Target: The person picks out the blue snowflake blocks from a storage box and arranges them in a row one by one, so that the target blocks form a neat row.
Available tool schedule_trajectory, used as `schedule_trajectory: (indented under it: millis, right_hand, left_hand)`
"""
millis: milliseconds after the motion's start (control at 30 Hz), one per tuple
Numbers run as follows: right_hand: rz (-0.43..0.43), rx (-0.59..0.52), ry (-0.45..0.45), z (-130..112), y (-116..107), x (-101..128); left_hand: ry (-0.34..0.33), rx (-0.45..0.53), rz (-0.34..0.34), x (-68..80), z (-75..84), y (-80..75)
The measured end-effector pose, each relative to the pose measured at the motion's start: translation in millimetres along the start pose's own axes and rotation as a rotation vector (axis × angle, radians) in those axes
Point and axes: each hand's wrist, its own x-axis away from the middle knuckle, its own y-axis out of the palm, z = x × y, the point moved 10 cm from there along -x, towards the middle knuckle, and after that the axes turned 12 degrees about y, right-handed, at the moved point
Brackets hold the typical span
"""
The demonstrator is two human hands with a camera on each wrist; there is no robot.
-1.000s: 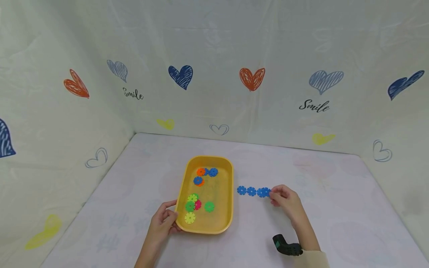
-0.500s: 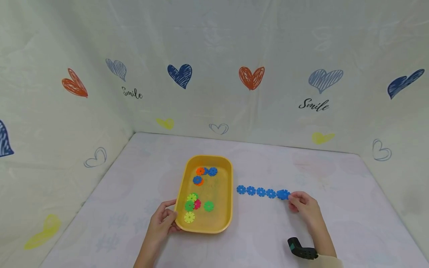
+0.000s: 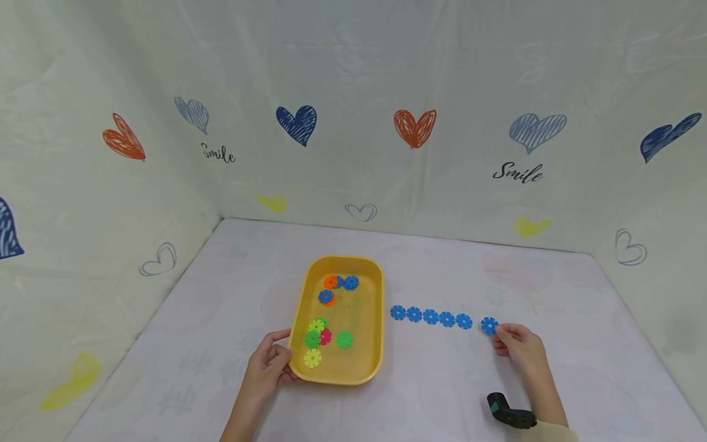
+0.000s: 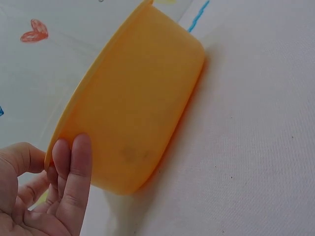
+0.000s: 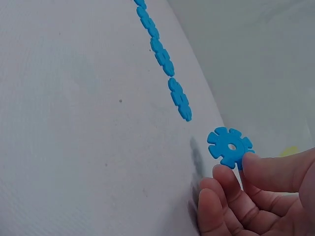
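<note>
Right hand [image 3: 516,348] pinched blue plastic snowflake disc [image 3: 488,325]; left hand [image 3: 269,366] gripped yellow plastic tray [image 3: 377,344]. Risked nudging the blue disc row [image 3: 430,317] crooked, if set down carelessly.

One yellow tray [image 3: 375,319] at 9 o'clock of the blue row. In it, nine snowflake discs: two orange [image 3: 330,282], three blue [image 3: 350,282], two yellow-green [image 3: 312,358], two green [image 3: 344,339], one pink [image 3: 327,336], some overlapped so the count is rough. On the table [image 3: 442,380]: five blue discs in a row [image 3: 430,317], plus one separate blue disc [image 3: 488,325] at 3 o'clock of the row. Two hands in view, one black wrist device [image 3: 510,414].
</note>
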Motion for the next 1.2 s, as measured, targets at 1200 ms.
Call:
schedule_trajectory:
  millis: [1200]
  right_hand:
    - [0.112, 0.268, -0.024, -17, 2, -5]
  left_hand:
    - [0.007, 0.030, 0.011, -0.9, 0.1, -0.2]
